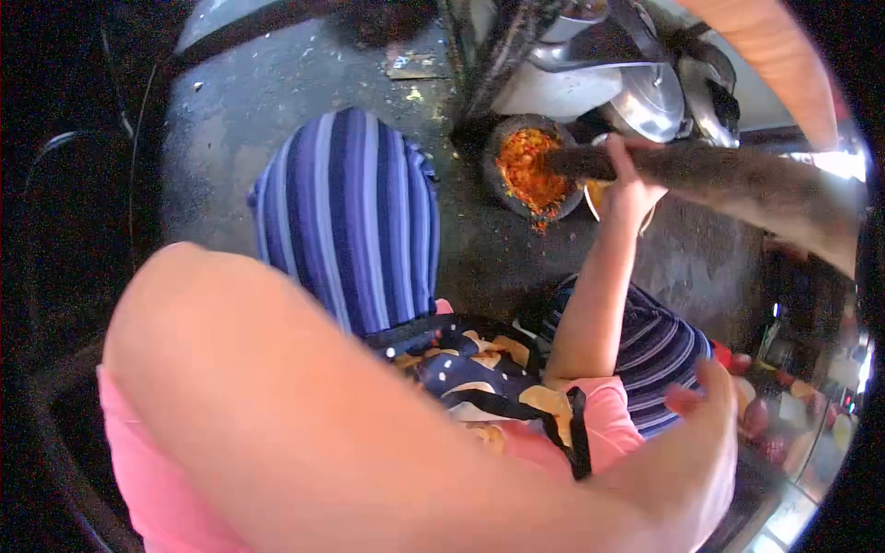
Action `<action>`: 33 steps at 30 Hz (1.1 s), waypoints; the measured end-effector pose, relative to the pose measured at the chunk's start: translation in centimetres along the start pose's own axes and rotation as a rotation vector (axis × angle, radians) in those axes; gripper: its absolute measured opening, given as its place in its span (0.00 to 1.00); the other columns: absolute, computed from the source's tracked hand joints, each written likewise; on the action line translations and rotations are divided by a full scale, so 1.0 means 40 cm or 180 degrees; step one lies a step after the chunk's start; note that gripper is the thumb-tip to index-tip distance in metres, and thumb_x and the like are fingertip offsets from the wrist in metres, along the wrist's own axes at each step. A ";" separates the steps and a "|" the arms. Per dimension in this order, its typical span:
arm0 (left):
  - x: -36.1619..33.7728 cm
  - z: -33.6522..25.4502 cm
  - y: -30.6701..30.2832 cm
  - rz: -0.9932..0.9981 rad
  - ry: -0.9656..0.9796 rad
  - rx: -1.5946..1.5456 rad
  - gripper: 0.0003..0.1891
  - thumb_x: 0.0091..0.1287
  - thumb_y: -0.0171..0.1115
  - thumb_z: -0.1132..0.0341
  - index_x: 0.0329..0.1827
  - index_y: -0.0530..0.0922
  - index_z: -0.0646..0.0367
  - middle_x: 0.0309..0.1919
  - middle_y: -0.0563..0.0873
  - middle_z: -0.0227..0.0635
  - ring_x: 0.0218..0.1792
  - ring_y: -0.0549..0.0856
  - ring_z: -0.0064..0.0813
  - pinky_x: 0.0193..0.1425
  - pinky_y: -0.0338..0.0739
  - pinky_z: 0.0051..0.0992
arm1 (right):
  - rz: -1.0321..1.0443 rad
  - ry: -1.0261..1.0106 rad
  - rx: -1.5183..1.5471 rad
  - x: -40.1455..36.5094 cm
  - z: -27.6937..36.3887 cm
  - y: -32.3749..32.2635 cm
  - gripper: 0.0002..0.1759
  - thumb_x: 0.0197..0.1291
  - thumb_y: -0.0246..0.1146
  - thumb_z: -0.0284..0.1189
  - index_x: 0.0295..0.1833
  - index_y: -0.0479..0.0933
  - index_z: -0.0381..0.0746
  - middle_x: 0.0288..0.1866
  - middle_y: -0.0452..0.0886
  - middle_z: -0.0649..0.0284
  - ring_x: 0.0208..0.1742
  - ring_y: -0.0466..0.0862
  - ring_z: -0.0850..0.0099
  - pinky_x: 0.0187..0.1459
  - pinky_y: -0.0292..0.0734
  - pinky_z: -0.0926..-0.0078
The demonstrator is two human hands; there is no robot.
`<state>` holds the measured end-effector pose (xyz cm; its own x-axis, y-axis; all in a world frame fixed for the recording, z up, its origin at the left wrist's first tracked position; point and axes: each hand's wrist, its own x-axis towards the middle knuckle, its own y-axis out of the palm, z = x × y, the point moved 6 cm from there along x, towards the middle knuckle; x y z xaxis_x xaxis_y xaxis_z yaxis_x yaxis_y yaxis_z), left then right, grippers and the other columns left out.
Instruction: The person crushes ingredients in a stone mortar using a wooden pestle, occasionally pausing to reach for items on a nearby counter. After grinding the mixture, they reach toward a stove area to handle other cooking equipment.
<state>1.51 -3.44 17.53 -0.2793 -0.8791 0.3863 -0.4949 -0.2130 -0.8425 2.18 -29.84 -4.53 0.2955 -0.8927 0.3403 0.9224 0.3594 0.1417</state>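
My right hand [636, 189] grips a long, thick wooden pestle [728, 175] near its lower end. The pestle's tip rests in a dark stone mortar [502, 189] holding coarse red-orange chili paste [530, 175]; some has spilled over the rim. Crossing in front of me, my left arm reaches to the right. My left hand [705, 452] is blurred, its visible fingers apart, close to red onions [756, 419] at the right side. Behind my right hand a pale bowl [595, 198] with yellowish contents is partly hidden.
Metal pots and a shiny lid [650, 101] stand behind the mortar. Another bare arm [765, 64] comes in at the upper right. Both of my knees, in striped cloth [350, 212], flank the dark, worn floor [230, 120]. A small board [415, 66] lies farther off.
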 end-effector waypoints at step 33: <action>-0.175 -0.020 -0.028 0.1328 -0.0088 0.0908 0.10 0.48 0.55 0.63 0.23 0.80 0.60 0.21 0.80 0.35 0.25 0.78 0.32 0.39 0.70 0.36 | -0.0573 -0.0078 -0.0182 0.043 0.036 -0.078 0.12 0.34 0.68 0.15 0.28 0.75 0.34 0.28 0.77 0.65 0.30 0.75 0.74 0.35 0.70 0.77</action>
<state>3.36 3.31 16.08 -0.3814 -0.9243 -0.0118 -0.1001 0.0540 -0.9935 -0.56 -32.10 -3.06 0.1189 -0.9340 0.3368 0.9727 0.1777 0.1494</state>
